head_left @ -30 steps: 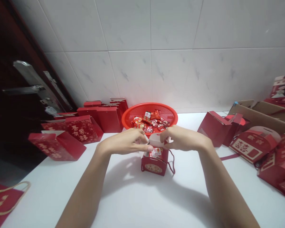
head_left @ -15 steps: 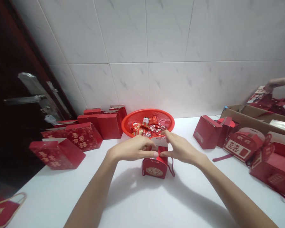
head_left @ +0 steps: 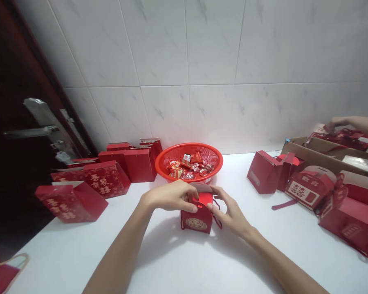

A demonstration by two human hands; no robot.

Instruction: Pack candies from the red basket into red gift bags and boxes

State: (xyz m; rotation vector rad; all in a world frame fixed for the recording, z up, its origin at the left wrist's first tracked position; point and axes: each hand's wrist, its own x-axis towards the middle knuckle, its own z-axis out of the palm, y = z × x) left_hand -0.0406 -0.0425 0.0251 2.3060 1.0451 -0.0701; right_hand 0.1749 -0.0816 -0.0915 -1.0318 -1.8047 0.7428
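A small red gift box with a gold oval label and dark red cords stands upright on the white table, its rounded top panels raised. My left hand grips the left side of its top, thumb on the front panel and fingers behind. On the right side, my right hand has its thumb at the front panel's edge and its fingers at the back panel. Just behind the box sits a red plastic basket with several wrapped candies in it.
Red paper boxes stand at the left, near a dark door. More red boxes and a cardboard carton are at the right. Another person's hand reaches over the carton. A tiled wall rises behind the table.
My right hand has moved down from the box's top to its right side. The box's top panels stand closer together. At the right, the other person's hand has shifted left and lower.
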